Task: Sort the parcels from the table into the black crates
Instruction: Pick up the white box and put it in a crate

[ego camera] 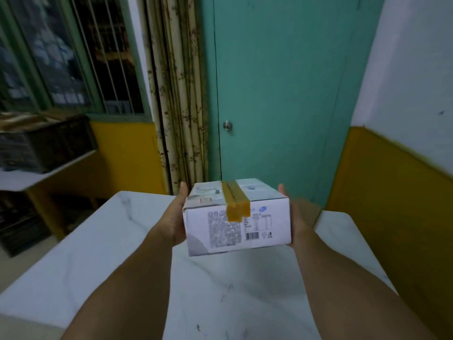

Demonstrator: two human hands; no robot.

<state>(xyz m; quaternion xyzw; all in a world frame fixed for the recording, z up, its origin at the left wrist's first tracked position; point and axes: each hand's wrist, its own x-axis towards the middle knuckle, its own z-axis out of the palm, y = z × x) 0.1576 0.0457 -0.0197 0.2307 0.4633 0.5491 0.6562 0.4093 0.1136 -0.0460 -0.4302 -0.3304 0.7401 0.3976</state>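
Parcel (236, 217) clamped between both flat hands (175, 218).

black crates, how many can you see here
2, maybe more hidden. One black crate sits on the side table at far left, filled with brownish items. A second dark crate stands below it on the floor, blurred and partly cut off.

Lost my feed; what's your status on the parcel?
Left hand and right hand clamp white parcel above table. Black crate far left. Nothing blocking.
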